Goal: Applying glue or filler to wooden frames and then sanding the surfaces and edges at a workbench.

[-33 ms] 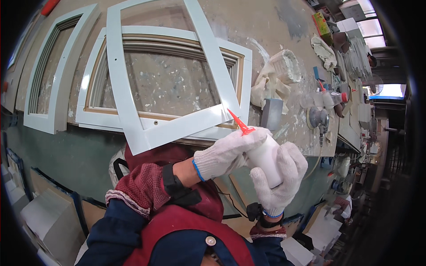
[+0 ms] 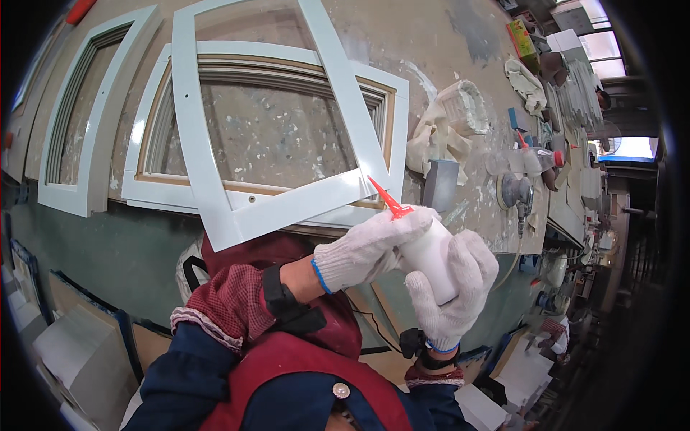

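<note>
Both my hands wear white knit gloves and are closed around a white squeeze bottle with a long red pointed nozzle. My left hand grips its upper end near the nozzle's base. Wrapped about the lower end is my right hand. The bottle is tilted, and its nozzle tip lies over the lower right corner of a white frame; whether it touches cannot be told. That frame rests askew on top of other white frames stacked on the workbench.
Another white frame lies at the left. To the right are a grey block, a crumpled cloth, a sander and a clear bottle with a red cap. Panels stand below the bench's near edge.
</note>
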